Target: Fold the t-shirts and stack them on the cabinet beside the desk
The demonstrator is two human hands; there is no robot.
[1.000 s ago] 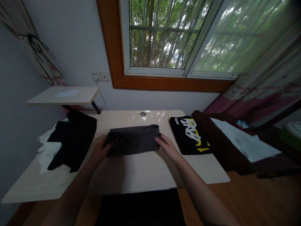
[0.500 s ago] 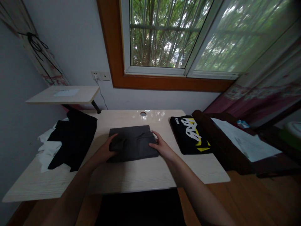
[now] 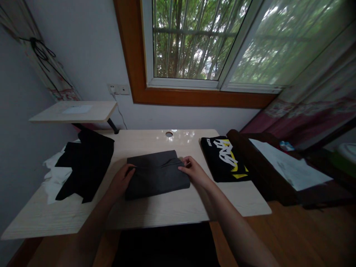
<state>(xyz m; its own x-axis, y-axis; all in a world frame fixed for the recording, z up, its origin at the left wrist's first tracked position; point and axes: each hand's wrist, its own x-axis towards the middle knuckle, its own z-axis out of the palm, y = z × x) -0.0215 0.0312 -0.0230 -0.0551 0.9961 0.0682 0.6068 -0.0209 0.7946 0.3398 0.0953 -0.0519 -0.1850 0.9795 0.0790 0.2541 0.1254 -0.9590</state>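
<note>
A dark grey garment point(image 3: 158, 178), folded into a flat rectangle, lies on the pale wooden desk point(image 3: 155, 213) in front of me. My left hand point(image 3: 121, 180) pinches its left edge between thumb and fingers. At the opposite edge, my right hand point(image 3: 194, 170) grips the cloth the same way, fingers curled. A few creases run across the top layer near the right hand. Which kind of garment it is, I cannot tell from the folded shape.
To the right lies a folded black T-shirt point(image 3: 211, 159) with white and yellow print. Black clothing point(image 3: 89, 159) and white clothing point(image 3: 52, 185) are heaped at the left, beneath a raised shelf point(image 3: 97, 111). A brown armrest point(image 3: 250, 163) adjoins the desk's right side.
Both hands have shifted their hold on the grey garment and now pinch its side edges. The garment has turned slightly, its left end nearer me, and its top layer lies flatter.
</note>
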